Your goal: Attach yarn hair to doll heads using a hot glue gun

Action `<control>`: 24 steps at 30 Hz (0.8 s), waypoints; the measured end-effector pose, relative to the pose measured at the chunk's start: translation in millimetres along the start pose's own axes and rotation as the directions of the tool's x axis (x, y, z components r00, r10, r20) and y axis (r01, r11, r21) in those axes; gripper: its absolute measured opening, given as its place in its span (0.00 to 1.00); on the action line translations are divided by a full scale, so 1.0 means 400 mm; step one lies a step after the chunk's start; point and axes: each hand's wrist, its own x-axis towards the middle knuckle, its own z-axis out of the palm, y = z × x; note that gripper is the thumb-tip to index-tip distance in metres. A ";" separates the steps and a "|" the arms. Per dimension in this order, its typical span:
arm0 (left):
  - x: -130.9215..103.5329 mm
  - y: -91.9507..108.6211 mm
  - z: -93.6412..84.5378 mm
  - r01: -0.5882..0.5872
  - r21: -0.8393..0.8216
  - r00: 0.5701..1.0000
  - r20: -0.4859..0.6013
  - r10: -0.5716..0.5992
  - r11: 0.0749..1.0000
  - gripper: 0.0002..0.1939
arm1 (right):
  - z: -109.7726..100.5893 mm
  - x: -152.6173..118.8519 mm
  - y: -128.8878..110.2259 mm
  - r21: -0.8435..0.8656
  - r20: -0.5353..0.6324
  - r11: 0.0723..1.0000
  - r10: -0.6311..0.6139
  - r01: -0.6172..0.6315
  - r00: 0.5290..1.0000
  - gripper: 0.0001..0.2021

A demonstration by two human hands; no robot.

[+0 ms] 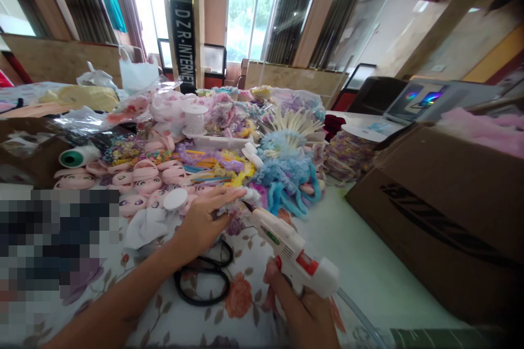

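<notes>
A white hot glue gun (282,234) with a red switch rests in my right hand (305,305), my fingers wrapped round its handle. Its dark nozzle points up and left, close to the fingertips of my left hand (207,223). That hand reaches forward, index finger long and thumb below, closed on something small and whitish that I cannot make out. Beneath my left wrist lie black-handled scissors (203,286), their blades hidden. A white round disc (176,199) and a white cloth piece (147,228) sit left of the hand.
Pink doll heads (147,177), blue curly yarn (282,169) and cream strands (292,125) crowd the table's middle. A thread cone (77,156) stands left. At right are a large cardboard box (442,218) and a wound yarn spool (352,152). The gun's cord (360,316) trails to the lower right.
</notes>
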 end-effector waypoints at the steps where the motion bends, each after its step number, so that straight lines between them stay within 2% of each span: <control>1: 0.000 0.000 0.000 0.001 -0.001 1.000 0.000 -0.001 1.000 0.21 | 0.000 0.000 0.001 -0.001 -0.005 1.000 0.002 -0.002 1.000 0.20; 11: 0.000 0.000 0.002 0.015 -0.015 1.000 0.012 -0.015 1.000 0.22 | -0.008 0.002 0.000 -0.033 0.011 0.999 -0.020 0.020 1.000 0.20; 15: -0.001 -0.001 0.001 0.012 0.009 1.000 0.009 -0.012 1.000 0.21 | -0.014 0.005 0.001 -0.065 0.009 0.998 0.010 -0.009 1.000 0.22; 21: -0.001 0.003 0.001 0.012 -0.009 1.000 0.005 -0.012 1.000 0.21 | -0.015 0.008 0.017 -0.115 -0.033 0.993 -0.018 0.014 0.999 0.23; 24: -0.002 0.003 0.002 0.024 -0.003 1.000 0.000 -0.024 1.000 0.20 | -0.016 0.007 0.021 -0.200 -0.081 0.978 -0.082 0.064 0.993 0.23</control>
